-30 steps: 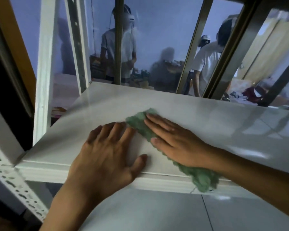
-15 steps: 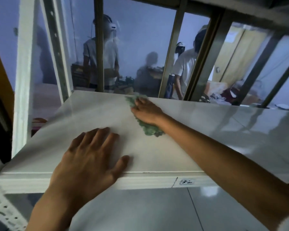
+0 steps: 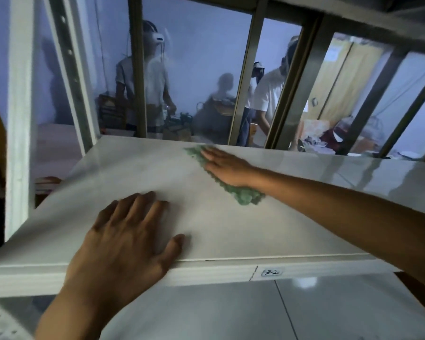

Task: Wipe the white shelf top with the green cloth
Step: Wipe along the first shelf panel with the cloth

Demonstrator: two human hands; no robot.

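The white shelf top point(image 3: 142, 182) stretches across the middle of the view. My right hand point(image 3: 227, 166) lies flat on the green cloth point(image 3: 243, 193), pressing it to the shelf near the far edge; the cloth shows past my fingertips and under my wrist. My left hand point(image 3: 128, 239) rests palm down with fingers spread on the shelf's near left part, thumb at the front edge, holding nothing.
White uprights point(image 3: 20, 119) stand at the left and metal posts point(image 3: 245, 77) along the shelf's back edge. An upper shelf point(image 3: 353, 18) hangs overhead. A lower white shelf point(image 3: 231, 312) lies beneath. Several people stand beyond the rack.
My right hand pushed the green cloth from the shelf's front edge away to its far edge, and now sits a little right of half a second ago. My left hand stayed planted.
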